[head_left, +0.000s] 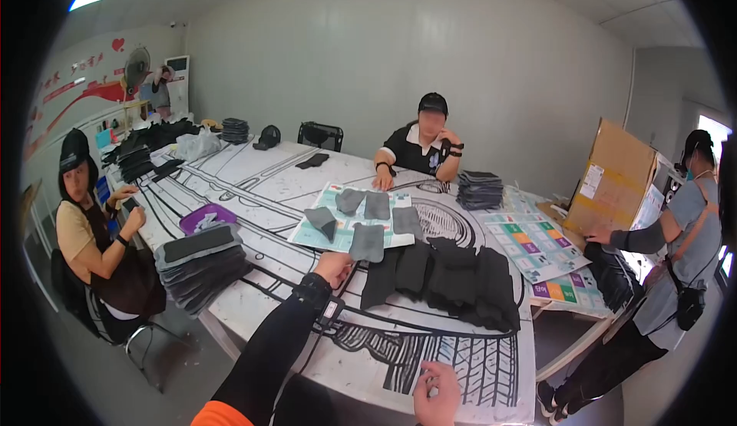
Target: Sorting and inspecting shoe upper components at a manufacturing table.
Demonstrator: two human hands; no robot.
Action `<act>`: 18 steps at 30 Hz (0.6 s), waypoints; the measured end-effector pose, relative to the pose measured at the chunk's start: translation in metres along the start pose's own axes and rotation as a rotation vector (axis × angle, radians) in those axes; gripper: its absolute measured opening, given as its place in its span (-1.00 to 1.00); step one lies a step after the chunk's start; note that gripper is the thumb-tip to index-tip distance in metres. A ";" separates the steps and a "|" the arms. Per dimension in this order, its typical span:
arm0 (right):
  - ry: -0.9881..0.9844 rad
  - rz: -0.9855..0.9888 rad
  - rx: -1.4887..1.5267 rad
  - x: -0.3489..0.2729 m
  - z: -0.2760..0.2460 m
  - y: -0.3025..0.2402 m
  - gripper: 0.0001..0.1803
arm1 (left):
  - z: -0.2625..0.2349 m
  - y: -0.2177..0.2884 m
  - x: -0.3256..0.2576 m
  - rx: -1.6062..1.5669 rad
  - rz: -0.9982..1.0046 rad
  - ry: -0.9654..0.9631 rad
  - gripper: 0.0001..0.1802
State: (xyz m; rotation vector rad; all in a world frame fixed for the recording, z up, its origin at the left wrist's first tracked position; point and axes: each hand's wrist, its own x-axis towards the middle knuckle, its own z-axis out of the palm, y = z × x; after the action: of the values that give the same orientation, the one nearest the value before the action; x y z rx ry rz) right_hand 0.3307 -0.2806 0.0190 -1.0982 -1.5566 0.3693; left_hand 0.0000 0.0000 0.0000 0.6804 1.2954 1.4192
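My left hand [335, 269] reaches over the table, its fingers closed at the lower edge of a small grey cloth piece [367, 243]. Nearer the table's front edge, my right hand [436, 394] hangs with loosely bent fingers; nothing shows in it. More grey cloth pieces [377, 206] lie spread on a printed sheet [305, 232] beyond my left hand. A row of overlapping black cloth pieces [451, 280] lies just right of it.
A tall stack of dark cloth pieces [201, 266] and a purple tray [192, 219] are on the left. Another stack [480, 189], printed sheets [530, 243] and a cardboard box [610, 180] are on the right. People are at the left, far side and right of the table [269, 320].
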 end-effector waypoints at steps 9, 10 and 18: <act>-0.088 0.125 0.102 -0.004 -0.010 0.000 -0.68 | -0.052 0.037 -0.075 -0.051 -0.149 -0.229 -0.86; -0.101 0.130 0.087 -0.003 -0.011 0.002 -0.67 | -0.062 0.039 -0.086 -0.024 -0.155 -0.229 -0.81; -0.125 0.085 0.056 0.001 -0.007 -0.001 -0.83 | -0.119 0.051 -0.199 0.616 -0.266 -0.441 -0.69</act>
State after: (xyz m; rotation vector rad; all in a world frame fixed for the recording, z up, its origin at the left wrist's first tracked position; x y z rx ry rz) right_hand 0.3366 -0.2828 0.0224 -1.1183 -1.6021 0.5448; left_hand -0.0657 -0.2188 0.0638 1.1079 1.3973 0.5925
